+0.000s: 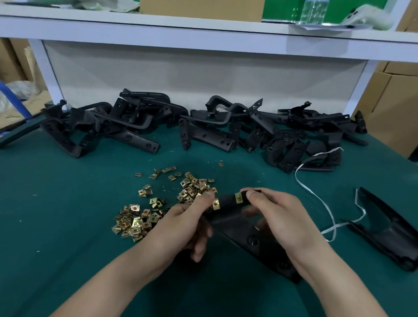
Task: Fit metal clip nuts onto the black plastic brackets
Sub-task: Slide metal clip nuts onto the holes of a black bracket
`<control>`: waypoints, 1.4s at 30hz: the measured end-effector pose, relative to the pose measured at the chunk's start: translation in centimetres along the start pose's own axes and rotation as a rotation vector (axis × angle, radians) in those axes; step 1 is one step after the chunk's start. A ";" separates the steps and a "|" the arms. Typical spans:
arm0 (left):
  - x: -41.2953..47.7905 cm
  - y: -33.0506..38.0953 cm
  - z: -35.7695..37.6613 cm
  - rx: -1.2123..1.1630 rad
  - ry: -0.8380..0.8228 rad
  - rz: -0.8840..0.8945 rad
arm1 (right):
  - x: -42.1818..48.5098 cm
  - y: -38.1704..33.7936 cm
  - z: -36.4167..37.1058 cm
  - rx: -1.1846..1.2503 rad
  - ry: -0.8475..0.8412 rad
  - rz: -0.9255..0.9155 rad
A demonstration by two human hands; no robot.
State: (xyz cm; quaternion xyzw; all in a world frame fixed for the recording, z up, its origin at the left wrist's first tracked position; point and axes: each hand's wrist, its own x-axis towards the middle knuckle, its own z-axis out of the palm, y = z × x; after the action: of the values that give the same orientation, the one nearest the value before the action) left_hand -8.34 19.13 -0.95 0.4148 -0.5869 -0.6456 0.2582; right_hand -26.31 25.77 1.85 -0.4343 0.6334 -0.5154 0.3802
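Black plastic bracket (pixel 232 223), held just above the green mat (pixel 48 194) near the front centre, slanting from upper left to lower right. Two clip nuts sit on its upper end: the first clip nut (pixel 215 204), pinched between thumb and forefinger of the left hand (pixel 187 222), and the second clip nut (pixel 238 198), just beside the thumb of the right hand (pixel 281 217), whose curled fingers grip the bracket from the right. Left of the hands lie loose clip nuts (pixel 144 216), too many to count. A heap of brackets (pixel 205 127) lines the back; one black part (pixel 393 232) and a white strip (pixel 325 206) lie to the right.
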 end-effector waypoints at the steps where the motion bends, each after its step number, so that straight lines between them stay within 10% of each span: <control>1: 0.0 -0.1 0.0 0.002 -0.003 -0.001 | 0.0 0.0 0.0 -0.004 -0.002 0.002; 9: -0.3 0.1 0.1 -0.107 0.020 0.060 | -0.3 -0.5 0.3 0.039 0.006 -0.098; 20: -0.5 -0.3 -0.4 0.257 0.288 0.786 | -0.6 0.1 0.6 -0.003 0.001 -0.452; 42: 0.6 -1.5 -1.5 0.690 0.376 0.979 | 0.5 2.3 1.1 -0.401 0.214 -0.728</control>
State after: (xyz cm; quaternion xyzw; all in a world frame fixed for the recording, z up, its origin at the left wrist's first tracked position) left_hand -7.12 18.11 -2.48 0.2639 -0.8279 -0.1419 0.4741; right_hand -25.80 25.11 -0.64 -0.6389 0.5624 -0.5248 0.0140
